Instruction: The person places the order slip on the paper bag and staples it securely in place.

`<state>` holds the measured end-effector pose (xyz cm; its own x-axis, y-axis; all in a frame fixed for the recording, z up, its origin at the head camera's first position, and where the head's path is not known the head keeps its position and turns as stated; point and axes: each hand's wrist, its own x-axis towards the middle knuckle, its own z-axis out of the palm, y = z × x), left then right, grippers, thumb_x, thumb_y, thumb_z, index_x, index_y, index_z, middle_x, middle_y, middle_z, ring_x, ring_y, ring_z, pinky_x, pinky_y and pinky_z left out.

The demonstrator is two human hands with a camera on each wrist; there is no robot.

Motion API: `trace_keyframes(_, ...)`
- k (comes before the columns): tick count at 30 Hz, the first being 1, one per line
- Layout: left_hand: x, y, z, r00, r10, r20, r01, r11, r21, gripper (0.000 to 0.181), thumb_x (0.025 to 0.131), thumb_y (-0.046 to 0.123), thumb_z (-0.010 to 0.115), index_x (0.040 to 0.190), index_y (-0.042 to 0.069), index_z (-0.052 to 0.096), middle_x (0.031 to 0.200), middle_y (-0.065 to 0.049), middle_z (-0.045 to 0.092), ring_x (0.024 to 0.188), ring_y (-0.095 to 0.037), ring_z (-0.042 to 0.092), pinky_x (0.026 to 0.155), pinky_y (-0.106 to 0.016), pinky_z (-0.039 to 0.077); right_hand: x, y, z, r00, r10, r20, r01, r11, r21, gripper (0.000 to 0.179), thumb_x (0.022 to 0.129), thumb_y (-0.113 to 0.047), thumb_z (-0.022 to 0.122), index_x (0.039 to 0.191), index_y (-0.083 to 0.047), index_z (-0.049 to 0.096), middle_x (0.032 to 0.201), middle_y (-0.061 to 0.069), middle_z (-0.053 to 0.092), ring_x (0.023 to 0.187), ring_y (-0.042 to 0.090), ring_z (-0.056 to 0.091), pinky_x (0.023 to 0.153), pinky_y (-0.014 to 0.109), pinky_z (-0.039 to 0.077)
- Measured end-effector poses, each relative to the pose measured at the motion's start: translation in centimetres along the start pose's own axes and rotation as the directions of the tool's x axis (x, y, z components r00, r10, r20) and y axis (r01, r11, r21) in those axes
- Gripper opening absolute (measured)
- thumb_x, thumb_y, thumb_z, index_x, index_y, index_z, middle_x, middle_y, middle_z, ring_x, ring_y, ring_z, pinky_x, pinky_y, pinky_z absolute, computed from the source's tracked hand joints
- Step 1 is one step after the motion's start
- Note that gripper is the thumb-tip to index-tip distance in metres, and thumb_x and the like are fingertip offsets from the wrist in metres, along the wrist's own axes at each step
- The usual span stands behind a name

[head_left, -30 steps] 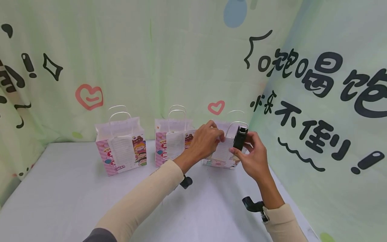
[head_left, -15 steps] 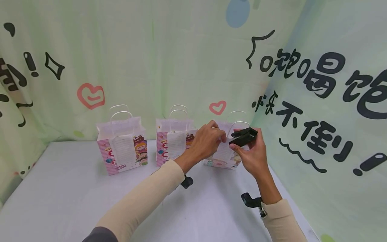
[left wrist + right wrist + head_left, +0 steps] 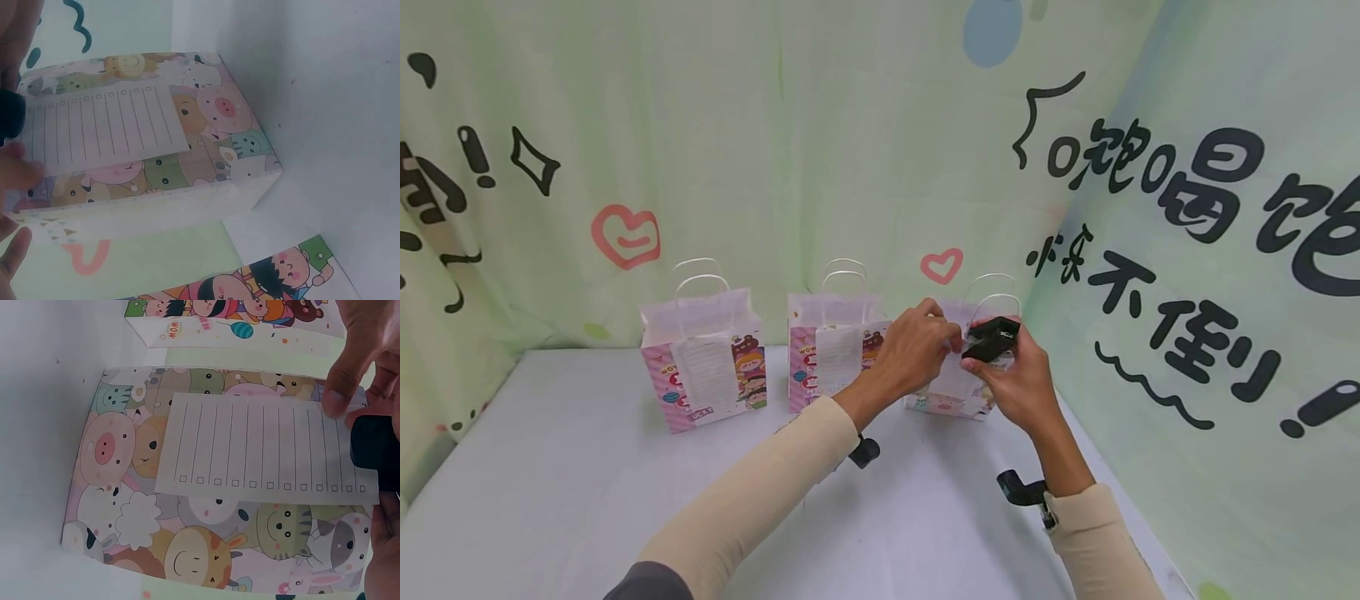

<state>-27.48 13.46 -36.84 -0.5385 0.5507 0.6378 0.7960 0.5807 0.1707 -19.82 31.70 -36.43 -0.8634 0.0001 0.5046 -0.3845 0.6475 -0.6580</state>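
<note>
A black stapler (image 3: pixel 992 340) is gripped in my right hand (image 3: pixel 1028 379), its nose over the top edge of a lined checklist sheet (image 3: pixel 250 450). This sheet lies flat against the front of the right paper bag (image 3: pixel 942 405), which is printed with cartoon animals. My left hand (image 3: pixel 917 346) pinches the bag's top edge and the sheet beside the stapler; its thumb (image 3: pixel 337 390) rests on the paper in the right wrist view. In the left wrist view, only the stapler's end (image 3: pixel 11 114) shows. Whether its jaws are pressed together is hidden.
Two similar pink bags, a left one (image 3: pixel 658 375) and a middle one (image 3: pixel 801 367), stand in a row, each with a sheet on its front. All sit on a white table (image 3: pixel 587 492). A printed curtain (image 3: pixel 865 167) hangs behind and at the right.
My right hand has turned the stapler from upright to pointing left, then moved it left to the top of the sheet. The left hand keeps its pinch in place.
</note>
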Motion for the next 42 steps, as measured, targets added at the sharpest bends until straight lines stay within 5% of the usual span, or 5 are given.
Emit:
trace_keyframes(10, 0.1, 0.1, 0.2, 1.0, 0.006, -0.007, -0.006, 1.0, 0.006, 0.011, 0.097, 0.018, 0.077, 0.1, 0.024, 0.086, 0.094, 0.008, 0.081, 0.103, -0.013, 0.062, 0.087, -0.023, 0.055, 0.1, 0.4, 0.2, 1.0, -0.001, 0.021, 0.002, 0.999, -0.04, 0.062, 0.091, -0.015, 0.084, 0.141, -0.003, 0.05, 0.13, 0.022, 0.069, 0.123, 0.043, 0.068, 0.1, 0.062, 0.057)
trace_keyframes(20, -0.1, 0.1, 0.2, 1.0, 0.006, -0.011, -0.006, 1.0, 0.002, 0.011, 0.098, 0.017, 0.076, 0.1, 0.023, 0.086, 0.093, 0.006, 0.081, 0.104, -0.014, 0.063, 0.086, -0.026, 0.056, 0.0, 0.5, 1.8, 0.994, -0.012, -0.112, 0.019, 0.998, 0.066, 0.05, 0.09, -0.004, 0.083, 0.133, 0.004, 0.058, 0.125, 0.023, 0.073, 0.121, 0.042, 0.07, 0.108, 0.062, 0.053)
trace_keyframes(29, 0.0, 0.0, 0.0, 1.0, 0.003, -0.008, -0.003, 1.0, 0.013, 0.011, 0.097, 0.017, 0.078, 0.105, 0.022, 0.085, 0.095, 0.006, 0.081, 0.105, -0.014, 0.063, 0.087, -0.026, 0.056, 0.3, -0.3, 2.2, 0.983, 0.012, -0.184, -0.009, 1.0, 0.018, 0.049, 0.087, -0.008, 0.087, 0.128, 0.0, 0.06, 0.117, 0.021, 0.073, 0.119, 0.038, 0.069, 0.099, 0.059, 0.056)
trace_keyframes(42, 0.2, 0.2, 0.2, 1.0, -0.003, -0.006, 0.003, 1.0, -0.011, 0.01, 0.097, 0.016, 0.077, 0.1, 0.021, 0.084, 0.097, 0.004, 0.083, 0.102, -0.014, 0.061, 0.086, -0.026, 0.055, -0.2, 0.3, -0.1, 0.997, 0.065, 0.051, -0.065, 0.998, -0.005, 0.072, 0.09, -0.011, 0.085, 0.15, -0.002, 0.045, 0.141, 0.024, 0.064, 0.131, 0.046, 0.064, 0.105, 0.063, 0.053)
